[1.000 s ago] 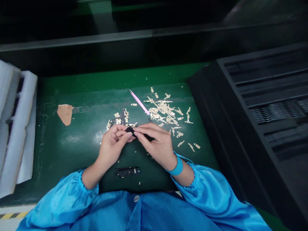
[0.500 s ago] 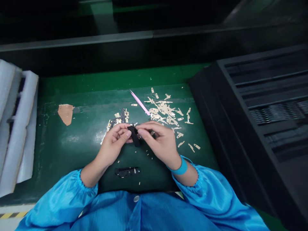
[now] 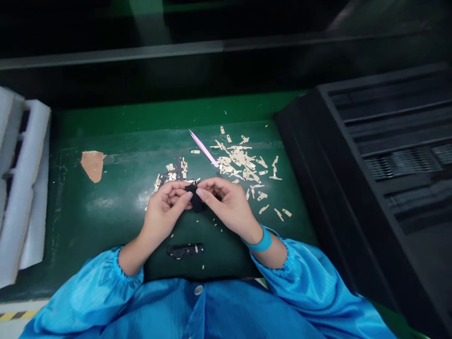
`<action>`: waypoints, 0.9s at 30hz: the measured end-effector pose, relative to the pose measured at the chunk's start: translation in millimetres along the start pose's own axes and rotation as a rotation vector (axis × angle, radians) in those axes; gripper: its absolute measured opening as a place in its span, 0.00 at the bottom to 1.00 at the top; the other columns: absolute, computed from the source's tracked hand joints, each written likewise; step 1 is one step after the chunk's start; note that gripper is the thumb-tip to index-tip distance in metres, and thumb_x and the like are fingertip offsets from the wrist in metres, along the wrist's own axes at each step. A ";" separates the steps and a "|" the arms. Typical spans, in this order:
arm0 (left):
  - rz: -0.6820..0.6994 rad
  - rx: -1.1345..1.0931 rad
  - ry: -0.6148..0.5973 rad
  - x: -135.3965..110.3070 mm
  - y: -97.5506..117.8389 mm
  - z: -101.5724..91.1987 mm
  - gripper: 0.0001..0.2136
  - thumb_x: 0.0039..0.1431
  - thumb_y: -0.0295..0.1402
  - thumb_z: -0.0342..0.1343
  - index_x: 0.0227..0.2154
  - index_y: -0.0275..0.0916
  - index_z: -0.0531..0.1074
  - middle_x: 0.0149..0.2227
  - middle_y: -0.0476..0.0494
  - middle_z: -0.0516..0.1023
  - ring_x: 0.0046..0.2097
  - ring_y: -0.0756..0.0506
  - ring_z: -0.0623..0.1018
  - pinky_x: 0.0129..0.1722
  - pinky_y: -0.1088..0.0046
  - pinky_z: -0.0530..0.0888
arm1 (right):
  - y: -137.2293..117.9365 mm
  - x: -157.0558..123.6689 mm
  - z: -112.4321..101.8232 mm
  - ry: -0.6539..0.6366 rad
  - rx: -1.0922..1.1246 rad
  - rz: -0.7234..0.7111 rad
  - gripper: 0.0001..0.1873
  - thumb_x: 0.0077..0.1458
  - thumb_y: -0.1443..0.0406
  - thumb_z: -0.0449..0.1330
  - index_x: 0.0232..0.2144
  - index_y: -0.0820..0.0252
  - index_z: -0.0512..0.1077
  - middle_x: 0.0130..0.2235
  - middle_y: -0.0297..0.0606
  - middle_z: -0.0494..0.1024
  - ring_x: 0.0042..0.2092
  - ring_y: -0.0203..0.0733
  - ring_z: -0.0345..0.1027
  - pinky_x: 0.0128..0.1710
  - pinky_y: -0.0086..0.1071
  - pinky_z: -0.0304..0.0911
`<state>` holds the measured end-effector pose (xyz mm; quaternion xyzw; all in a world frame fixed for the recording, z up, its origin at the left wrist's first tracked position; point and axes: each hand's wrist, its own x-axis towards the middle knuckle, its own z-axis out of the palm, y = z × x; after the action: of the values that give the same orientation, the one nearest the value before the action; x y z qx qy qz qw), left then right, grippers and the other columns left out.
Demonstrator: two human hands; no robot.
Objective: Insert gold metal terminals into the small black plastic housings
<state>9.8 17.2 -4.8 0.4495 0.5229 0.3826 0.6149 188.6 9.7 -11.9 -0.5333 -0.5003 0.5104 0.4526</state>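
Observation:
Between my hands is a small black flat part (image 3: 196,201), held above the green mat. My left hand (image 3: 167,202) grips its left side, thumb on top and fingers curled beneath. The thumb and forefinger of my right hand (image 3: 228,202) pinch its upper right edge; whether they also hold a smaller piece cannot be made out. Nearer my body, a black component module (image 3: 185,251) with small light and metallic spots lies on the mat. Beyond my left hand is a pile of small black and pale pieces (image 3: 173,173).
Pink tweezers (image 3: 205,149) lie beside a scattered heap of pale, flat pieces (image 3: 240,160). A brown scrap (image 3: 92,165) is on the green mat (image 3: 116,226) at left. White foam trays (image 3: 30,188) stand at the left edge, black slotted trays (image 3: 353,188) at the right.
My right hand has shifted slightly left and closed in on the upper edge of the black part. My left hand keeps its hold. The whole view has drifted a little.

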 end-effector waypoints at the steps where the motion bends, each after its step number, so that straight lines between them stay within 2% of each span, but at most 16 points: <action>1: 0.009 0.011 -0.006 -0.5 -0.3 0.1 0.14 0.58 0.39 0.68 0.43 0.39 0.78 0.30 0.51 0.78 0.31 0.51 0.81 0.37 0.76 0.82 | 0.7 0.1 0.2 -0.002 -0.007 -0.007 0.11 0.57 0.57 0.67 0.36 0.59 0.78 0.32 0.36 0.83 0.31 0.37 0.76 0.33 0.31 0.74; 7: 0.091 0.122 0.021 -3.6 -1.3 1.6 0.10 0.60 0.36 0.66 0.43 0.39 0.78 0.31 0.49 0.80 0.33 0.50 0.82 0.37 0.76 0.82 | 2.6 -2.6 1.7 0.027 -0.103 -0.058 0.05 0.57 0.62 0.67 0.34 0.57 0.78 0.31 0.33 0.83 0.30 0.36 0.76 0.33 0.30 0.75; 12: 0.157 0.247 0.062 -5.8 -3.9 1.2 0.08 0.61 0.34 0.65 0.42 0.41 0.78 0.34 0.48 0.82 0.34 0.49 0.83 0.38 0.75 0.81 | 0.2 -9.2 3.2 0.127 -0.409 -0.273 0.02 0.61 0.64 0.66 0.35 0.54 0.80 0.35 0.34 0.85 0.32 0.38 0.78 0.37 0.33 0.75; 17: 0.146 0.243 0.070 -5.9 -7.8 0.5 0.09 0.61 0.34 0.65 0.43 0.40 0.77 0.33 0.48 0.82 0.33 0.49 0.83 0.37 0.76 0.81 | -1.2 -10.6 3.5 0.124 -0.607 -0.469 0.06 0.65 0.65 0.62 0.36 0.54 0.79 0.34 0.36 0.85 0.34 0.41 0.80 0.36 0.35 0.72; 19: 0.146 0.234 0.082 -5.8 -7.2 0.9 0.09 0.60 0.34 0.65 0.42 0.40 0.78 0.32 0.48 0.82 0.32 0.49 0.83 0.37 0.76 0.81 | -0.9 -10.3 4.1 0.124 -0.602 -0.464 0.06 0.65 0.66 0.61 0.36 0.55 0.79 0.34 0.37 0.85 0.33 0.40 0.79 0.35 0.34 0.73; 23: 0.132 0.196 0.064 -3.6 -3.8 1.3 0.10 0.59 0.35 0.66 0.43 0.39 0.79 0.31 0.48 0.82 0.31 0.50 0.82 0.35 0.77 0.80 | -1.2 -9.7 4.8 0.128 -0.456 -0.337 0.05 0.62 0.67 0.62 0.36 0.56 0.79 0.32 0.35 0.83 0.29 0.36 0.76 0.31 0.30 0.73; 27: 0.008 0.021 -0.019 3.2 -2.8 -1.0 0.17 0.58 0.42 0.67 0.46 0.37 0.80 0.32 0.45 0.83 0.31 0.48 0.82 0.33 0.74 0.81 | -3.3 -7.6 2.6 0.099 -0.262 -0.211 0.07 0.63 0.65 0.62 0.40 0.58 0.80 0.36 0.37 0.84 0.30 0.36 0.77 0.32 0.30 0.74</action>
<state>9.3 19.5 -8.5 0.4619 0.5191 0.3753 0.6135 186.0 2.3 -8.2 -0.5566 -0.5929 0.3636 0.4545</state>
